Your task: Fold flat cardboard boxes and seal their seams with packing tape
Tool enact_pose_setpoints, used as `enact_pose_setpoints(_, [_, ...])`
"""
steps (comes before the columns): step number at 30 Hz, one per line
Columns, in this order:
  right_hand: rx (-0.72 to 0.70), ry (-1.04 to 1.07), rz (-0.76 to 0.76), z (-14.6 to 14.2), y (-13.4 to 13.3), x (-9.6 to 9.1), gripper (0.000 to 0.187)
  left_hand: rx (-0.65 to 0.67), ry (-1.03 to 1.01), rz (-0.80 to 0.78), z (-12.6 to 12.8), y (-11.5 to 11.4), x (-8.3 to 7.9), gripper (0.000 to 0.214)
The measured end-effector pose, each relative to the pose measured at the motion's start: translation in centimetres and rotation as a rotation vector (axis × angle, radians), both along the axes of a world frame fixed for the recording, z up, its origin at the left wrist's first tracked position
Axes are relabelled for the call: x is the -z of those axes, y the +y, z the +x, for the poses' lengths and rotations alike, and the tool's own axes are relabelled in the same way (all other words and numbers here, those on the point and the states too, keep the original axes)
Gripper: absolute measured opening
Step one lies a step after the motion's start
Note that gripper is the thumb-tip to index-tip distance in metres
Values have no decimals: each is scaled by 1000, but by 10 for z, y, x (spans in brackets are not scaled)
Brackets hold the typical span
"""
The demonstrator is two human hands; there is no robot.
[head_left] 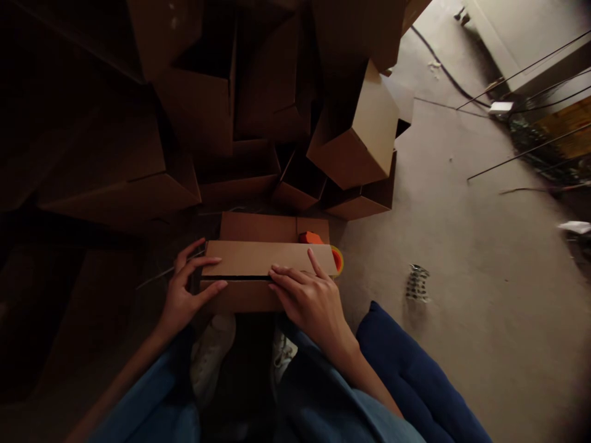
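Note:
A long, narrow cardboard box [249,295] lies in front of my shoes, its two long top flaps folded inward with a dark slit between them. My left hand [187,289] is at the box's left end, fingers spread, with fingertips on the far flap [258,257] and the thumb on the near one. My right hand [309,295] lies over the slit right of the middle, fingers stretched out and one raised apart from the others. Behind the far flap, an orange tape dispenser [311,237] with a yellow-rimmed roll [339,261] is partly hidden, near another flat brown cardboard piece [258,226].
Many open cardboard boxes [351,154] are piled beyond and to the left, in deep shadow. A dark blue cushion [415,369] lies at my right. On the concrete floor [462,246] are a crumpled patterned wrapper [417,283], cables and thin rods [508,161].

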State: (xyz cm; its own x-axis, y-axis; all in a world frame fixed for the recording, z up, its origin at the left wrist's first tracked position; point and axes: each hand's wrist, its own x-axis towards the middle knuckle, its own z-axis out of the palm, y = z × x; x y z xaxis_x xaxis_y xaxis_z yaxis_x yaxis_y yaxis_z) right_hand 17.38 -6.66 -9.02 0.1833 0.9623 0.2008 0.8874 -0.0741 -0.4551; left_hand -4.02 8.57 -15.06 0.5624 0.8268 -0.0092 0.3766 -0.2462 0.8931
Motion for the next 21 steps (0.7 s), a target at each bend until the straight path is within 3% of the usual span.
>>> enact_pose_setpoints(6, [-8,10,0,1,-2,3,20,-12,17,80,1,0,2,28])
enact_pose_setpoints(21, [15,80,2,0,0,7,22,-15,-17,93,3,6,10,22])
